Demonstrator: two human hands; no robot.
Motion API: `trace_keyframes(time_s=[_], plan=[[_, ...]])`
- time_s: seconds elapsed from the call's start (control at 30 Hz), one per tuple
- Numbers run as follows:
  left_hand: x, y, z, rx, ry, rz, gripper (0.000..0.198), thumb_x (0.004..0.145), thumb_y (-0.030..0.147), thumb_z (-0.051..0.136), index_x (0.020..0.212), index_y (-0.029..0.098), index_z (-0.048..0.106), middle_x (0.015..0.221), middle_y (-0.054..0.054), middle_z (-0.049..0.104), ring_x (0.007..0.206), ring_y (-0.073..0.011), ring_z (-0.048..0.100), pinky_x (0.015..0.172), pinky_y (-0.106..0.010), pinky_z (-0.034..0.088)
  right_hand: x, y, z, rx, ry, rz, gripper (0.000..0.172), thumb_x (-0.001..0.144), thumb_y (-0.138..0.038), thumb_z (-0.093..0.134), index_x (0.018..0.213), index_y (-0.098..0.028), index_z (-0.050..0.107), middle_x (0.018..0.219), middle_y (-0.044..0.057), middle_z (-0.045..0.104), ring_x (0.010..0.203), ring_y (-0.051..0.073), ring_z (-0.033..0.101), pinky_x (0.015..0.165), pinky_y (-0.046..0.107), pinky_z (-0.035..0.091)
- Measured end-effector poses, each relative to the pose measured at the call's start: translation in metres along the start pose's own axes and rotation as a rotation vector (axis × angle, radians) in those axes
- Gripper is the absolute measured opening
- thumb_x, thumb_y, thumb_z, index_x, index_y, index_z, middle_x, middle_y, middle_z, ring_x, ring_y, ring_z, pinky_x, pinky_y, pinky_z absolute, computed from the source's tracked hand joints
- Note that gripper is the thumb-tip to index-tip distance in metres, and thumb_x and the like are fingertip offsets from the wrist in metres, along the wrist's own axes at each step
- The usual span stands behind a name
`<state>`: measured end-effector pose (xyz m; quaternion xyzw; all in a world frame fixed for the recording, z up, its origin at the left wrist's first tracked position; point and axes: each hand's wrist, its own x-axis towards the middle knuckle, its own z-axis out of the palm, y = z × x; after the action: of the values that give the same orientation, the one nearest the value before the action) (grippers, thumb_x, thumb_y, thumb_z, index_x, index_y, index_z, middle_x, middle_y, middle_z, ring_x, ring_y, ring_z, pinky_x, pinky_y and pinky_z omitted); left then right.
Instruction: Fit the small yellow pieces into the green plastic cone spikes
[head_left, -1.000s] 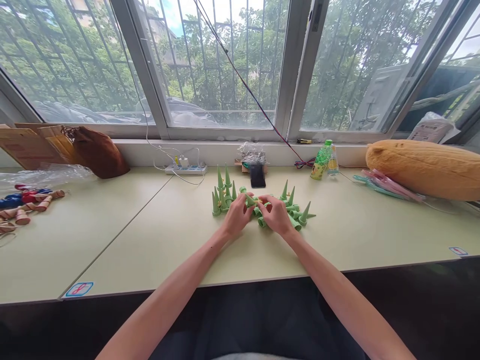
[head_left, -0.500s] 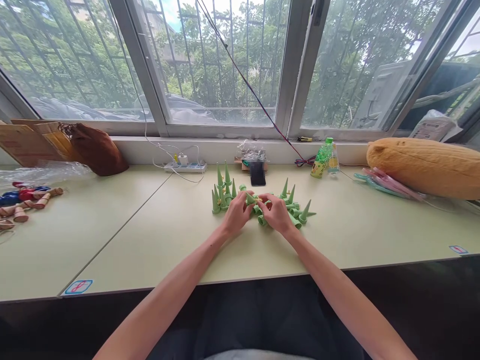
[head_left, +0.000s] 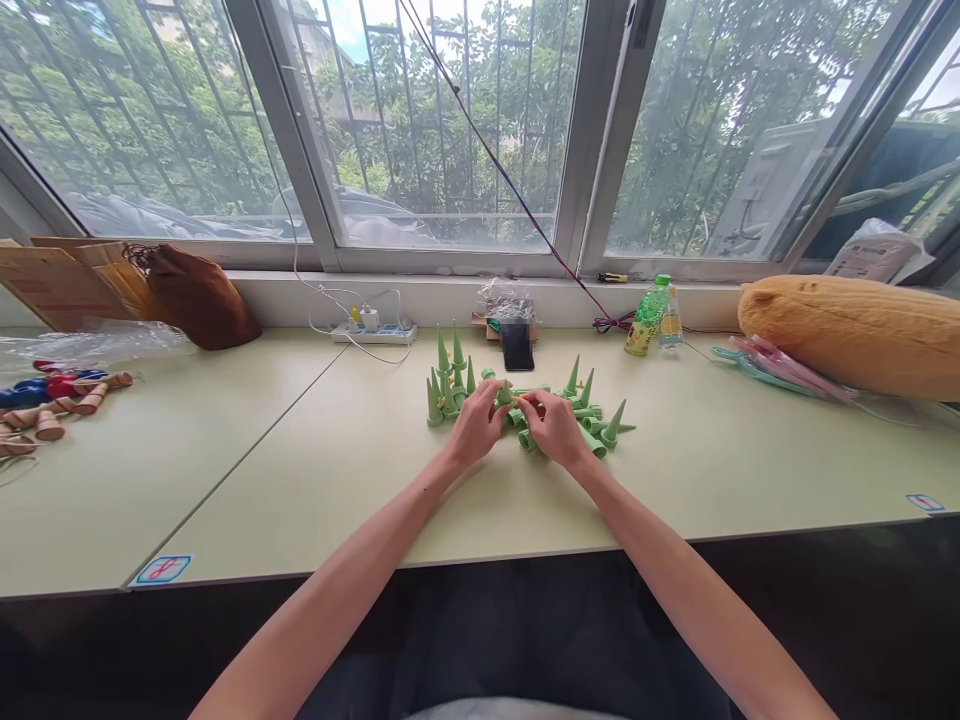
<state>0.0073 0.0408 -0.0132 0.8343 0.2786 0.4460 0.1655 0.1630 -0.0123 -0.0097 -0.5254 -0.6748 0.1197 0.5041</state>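
Note:
My left hand (head_left: pixel 480 425) is closed around a green plant watering spike (head_left: pixel 505 394), its cone tip pointing up. My right hand (head_left: pixel 553 425) pinches at a small yellow piece (head_left: pixel 517 402) on the spike's right side; the fingers hide most of it. Left of my hands several green spikes (head_left: pixel 434 404) stand upright, with small yellow parts showing among them. To the right, other green spikes (head_left: pixel 613 425) stand or lie in a loose pile, and a few hollow green tube ends (head_left: pixel 526 440) show under my right hand.
Behind my hands a black phone (head_left: pixel 518 348) leans on a small box. A power strip (head_left: pixel 375 333) lies to its left. Green bottle (head_left: pixel 646 318) and plush cushion (head_left: pixel 847 335) sit at the right. Wooden toys (head_left: pixel 49 427) and a brown bag (head_left: pixel 199 300) are left.
The spike in my left hand has turned from leaning left to nearly upright. My right fingers stay at the yellow piece. The whole view has shifted slightly.

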Motion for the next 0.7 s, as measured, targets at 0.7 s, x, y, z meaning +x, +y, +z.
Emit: trace_keyframes(time_s=[0.7], plan=[[0.0024,0.0048,-0.0002,-0.033,0.078,-0.066,0.027,0.092,0.026,0.049,0.118,0.02,0.052,0.108,-0.007,0.059,0.048,-0.003,0.041,0.053,-0.021,0.043,0.0012,-0.0031,-0.0024,-0.016,0.146,0.037,0.031,0.096,-0.04,0.041,0.078,-0.019,0.054,0.062,-0.002,0.05,0.053,0.012,0.041,0.056,0.024,0.033]])
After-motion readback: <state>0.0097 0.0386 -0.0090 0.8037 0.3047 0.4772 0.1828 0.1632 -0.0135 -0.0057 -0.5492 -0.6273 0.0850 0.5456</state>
